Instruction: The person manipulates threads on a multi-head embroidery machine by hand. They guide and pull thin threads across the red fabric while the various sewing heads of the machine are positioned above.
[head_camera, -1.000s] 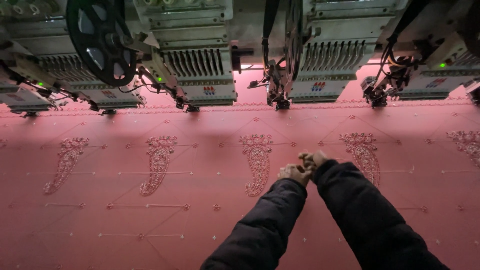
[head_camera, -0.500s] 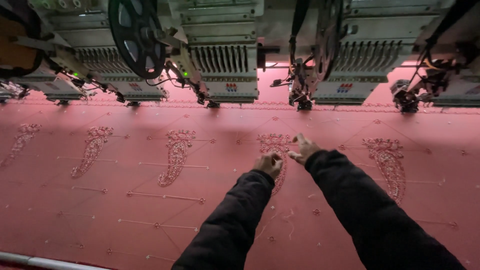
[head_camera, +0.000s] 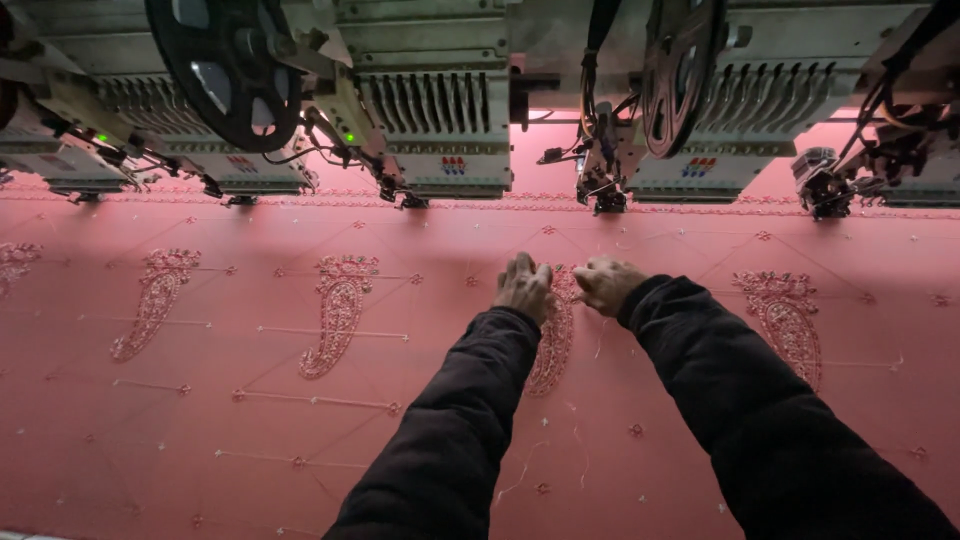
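Both hands lie on the pink cloth (head_camera: 250, 420) at 1 paisley motif (head_camera: 555, 335) below the embroidery heads (head_camera: 440, 130), left hand (head_camera: 524, 288) flat with fingers spread, right hand (head_camera: 607, 284) curled, its grasp unclear.

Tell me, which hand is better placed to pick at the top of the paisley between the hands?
Probably the right hand: its fingers curl at the top edge of the paisley, as if pinching. The left hand lies flat on the cloth beside it, more like holding it down.
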